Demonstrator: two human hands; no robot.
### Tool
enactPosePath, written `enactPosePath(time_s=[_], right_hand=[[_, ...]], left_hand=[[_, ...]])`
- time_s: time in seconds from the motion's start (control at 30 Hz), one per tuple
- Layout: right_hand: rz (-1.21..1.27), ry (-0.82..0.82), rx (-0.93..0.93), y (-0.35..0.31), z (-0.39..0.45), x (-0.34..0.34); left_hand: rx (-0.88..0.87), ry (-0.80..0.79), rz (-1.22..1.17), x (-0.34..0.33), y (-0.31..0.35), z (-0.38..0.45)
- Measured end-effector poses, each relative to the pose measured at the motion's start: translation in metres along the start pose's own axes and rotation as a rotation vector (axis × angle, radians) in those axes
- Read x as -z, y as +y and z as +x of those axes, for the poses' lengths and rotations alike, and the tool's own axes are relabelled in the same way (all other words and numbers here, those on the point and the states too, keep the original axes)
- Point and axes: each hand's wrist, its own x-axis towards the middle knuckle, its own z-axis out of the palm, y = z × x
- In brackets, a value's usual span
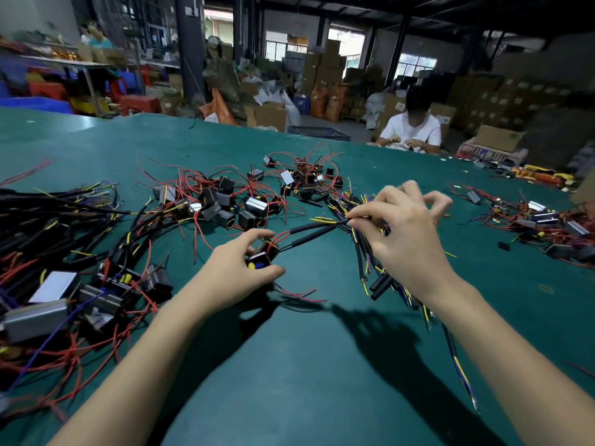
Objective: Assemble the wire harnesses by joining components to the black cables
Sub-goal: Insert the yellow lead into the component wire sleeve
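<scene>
While our left hand (240, 268) curls round a small black component (262, 256) w/ yellow parts, thumb below and fingers arched over the top, our right hand (402, 233) pinches the far ends of two black cables (309, 235) between thumb and forefinger, other fingers curled loosely above. Both forearms reach fwd from the bottom of the view, wrists raised off the green table (306, 349). Red leads run from the component into the two cables, which span the gap btwn our hands. More black cables w/ yellow tips (380, 278) lie under the right wrist. Loose components w/ red wires (231, 201) sit heaped just beyond; finished harnesses (58, 226) are piled at left. Another person in a white shirt (413, 132) sits at the far edge.
</scene>
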Motion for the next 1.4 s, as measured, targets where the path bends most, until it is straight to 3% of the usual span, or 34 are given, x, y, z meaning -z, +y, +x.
enactPosePath(time_s=[0.17, 0.27, 0.4, 0.53, 0.83, 0.93, 1.03, 1.23, 1.4], right_hand=[[-0.142, -0.008, 0.197, -0.020, 0.025, -0.030], [-0.127, -0.037, 0.391, -0.052, 0.035, -0.059], [-0.055, -0.026, 0.468, -0.103, 0.052, -0.088], [-0.022, -0.261, 0.543, -0.136, 0.068, -0.110], [-0.113, -0.570, 0.591, -0.147, 0.071, -0.157], [-0.192, -0.664, 0.620, -0.149, 0.065, -0.167], [-0.210, -0.744, 0.586, -0.149, 0.058, -0.174], [-0.099, -0.559, 0.570, -0.128, 0.049, -0.168], [0.051, -0.440, 0.244, -0.072, 0.040, -0.155]], left_hand=[[0.043, 0.097, 0.443, 0.056, 0.009, -0.024], [0.157, 0.178, 0.704, 0.090, 0.005, -0.049], [0.320, 0.294, 1.000, 0.122, -0.005, -0.075], [0.423, 0.223, 1.237, 0.120, -0.017, -0.090], [0.242, 0.135, 1.169, 0.059, -0.023, -0.088], [0.130, 0.003, 1.153, 0.044, -0.027, -0.078], [0.129, -0.127, 1.241, 0.036, -0.031, -0.071], [0.235, -0.146, 1.364, 0.044, -0.036, -0.060], [0.301, -0.198, 1.378, 0.051, -0.029, -0.052]])
